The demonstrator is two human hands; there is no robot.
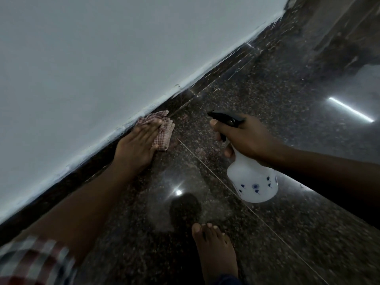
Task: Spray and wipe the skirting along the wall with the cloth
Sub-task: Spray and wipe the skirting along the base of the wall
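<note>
A dark speckled skirting runs diagonally along the foot of the white wall. My left hand lies flat on a folded red-and-white checked cloth and presses it against the skirting where it meets the floor. My right hand grips the neck of a white spray bottle with blue flower marks and a black trigger head. The nozzle points toward the skirting just beyond the cloth. The bottle hangs above the floor, to the right of the cloth.
The floor is polished dark granite with thin joint lines and bright light reflections. My bare foot stands on it near the bottom centre. A checked sleeve shows at the bottom left. A doorway or corner lies at the top right.
</note>
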